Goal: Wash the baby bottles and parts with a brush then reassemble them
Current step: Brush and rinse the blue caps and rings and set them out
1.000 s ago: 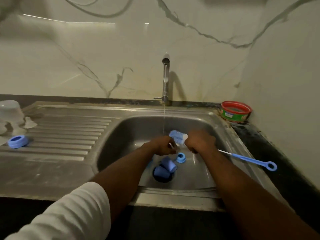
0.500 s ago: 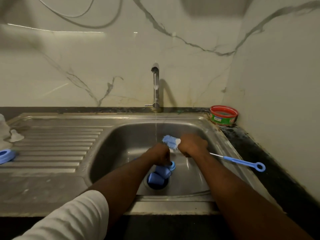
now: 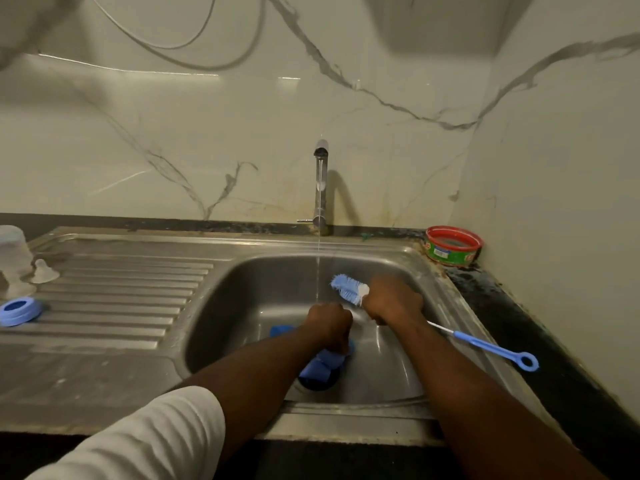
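My right hand grips the blue bottle brush by its wire stem. Its bristle head sticks out to the left and its blue handle trails right over the sink rim. My left hand is curled into a fist under the thin water stream, just left of the brush, round a small part that is mostly hidden. Blue bottle caps lie over the drain, and another blue piece shows behind my left forearm. On the drainboard lie a blue collar ring and a clear teat.
The tap runs into the steel sink basin. A clear bottle piece stands at the far left of the drainboard. A red and green tub sits in the back right corner by the wall.
My left hand has dropped lower and a little apart from the brush head, now covering the small blue ring in the basin. The right hand keeps hold of the brush.
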The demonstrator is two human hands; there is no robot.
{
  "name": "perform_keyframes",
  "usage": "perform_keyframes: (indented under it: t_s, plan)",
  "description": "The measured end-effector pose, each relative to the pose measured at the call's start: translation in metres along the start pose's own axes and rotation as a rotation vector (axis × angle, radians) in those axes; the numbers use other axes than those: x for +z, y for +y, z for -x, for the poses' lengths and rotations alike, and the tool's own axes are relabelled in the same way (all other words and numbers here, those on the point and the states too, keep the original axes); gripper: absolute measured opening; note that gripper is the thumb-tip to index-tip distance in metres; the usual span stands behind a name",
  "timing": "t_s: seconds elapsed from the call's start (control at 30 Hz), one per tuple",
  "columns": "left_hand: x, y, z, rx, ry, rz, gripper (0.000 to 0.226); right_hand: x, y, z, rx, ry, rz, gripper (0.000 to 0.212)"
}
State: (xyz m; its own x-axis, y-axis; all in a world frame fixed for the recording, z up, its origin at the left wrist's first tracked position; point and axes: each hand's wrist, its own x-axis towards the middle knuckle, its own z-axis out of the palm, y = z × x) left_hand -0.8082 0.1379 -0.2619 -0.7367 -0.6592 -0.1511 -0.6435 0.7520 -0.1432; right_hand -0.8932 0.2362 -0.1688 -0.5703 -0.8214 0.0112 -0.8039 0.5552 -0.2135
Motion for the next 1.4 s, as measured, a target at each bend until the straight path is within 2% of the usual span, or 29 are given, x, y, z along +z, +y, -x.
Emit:
perform_keyframes:
  t_s: [0.13, 0.27, 0.33, 0.43, 0.5, 0.6, 0.67, 0.77, 0.9, 1.0, 1.07, 1.13, 1.27, 1.4]
  plan:
    - [0.004, -0.002, 0.000, -0.046, -0.033, 0.012, 0.050, 0.002, 0.000, -0.003, -0.002, -0.005, 0.018, 0.021]
    - [0.005, -0.001, 0.005, -0.069, -0.038, 0.096, 0.044, 0.002, -0.002, -0.001, -0.002, 0.029, 0.013, 0.025]
    - [0.002, -0.007, 0.001, -0.104, 0.028, 0.299, 0.036, -0.001, -0.003, 0.000, -0.005, 0.070, 0.000, 0.028]
    - [-0.013, -0.027, -0.006, -0.170, 0.237, 0.593, 0.031, -0.006, -0.004, 0.002, -0.008, 0.134, -0.044, 0.028]
    - [-0.021, -0.045, -0.006, -0.268, 0.373, 0.758, 0.034, -0.006, -0.005, 0.002, -0.025, 0.164, -0.063, 0.032]
    - [-0.022, -0.071, 0.001, -0.419, 0.506, 1.034, 0.024, -0.005, -0.009, 0.005, -0.075, 0.192, -0.073, 0.037]
    - [-0.021, -0.082, 0.004, -0.452, 0.496, 1.238, 0.019, -0.005, -0.013, 0.007, -0.106, 0.219, -0.067, 0.037]
    - [-0.022, -0.087, 0.009, -0.387, 0.438, 1.413, 0.027, -0.007, -0.018, 0.010, -0.162, 0.253, -0.046, 0.035]
    - [-0.034, -0.067, 0.017, -0.301, 0.447, 1.673, 0.007, -0.014, -0.021, 0.013, -0.234, 0.270, -0.045, 0.030]
    - [-0.051, -0.055, 0.015, -0.345, 0.478, 1.833, 0.012, -0.021, -0.021, 0.016, -0.229, 0.283, -0.082, 0.027]
    - [-0.065, -0.053, 0.016, -0.420, 0.501, 1.943, 0.018, -0.026, -0.022, 0.019, -0.220, 0.291, -0.126, 0.028]
    - [-0.076, -0.056, 0.021, -0.504, 0.531, 2.049, 0.015, -0.029, -0.023, 0.021, -0.218, 0.300, -0.131, 0.031]
    - [-0.074, -0.062, 0.027, -0.561, 0.600, 2.111, 0.019, -0.030, -0.021, 0.024, -0.189, 0.303, -0.123, 0.036]
    - [-0.077, -0.064, 0.026, -0.523, 0.710, 2.086, 0.046, -0.029, -0.021, 0.021, -0.199, 0.348, -0.166, 0.035]
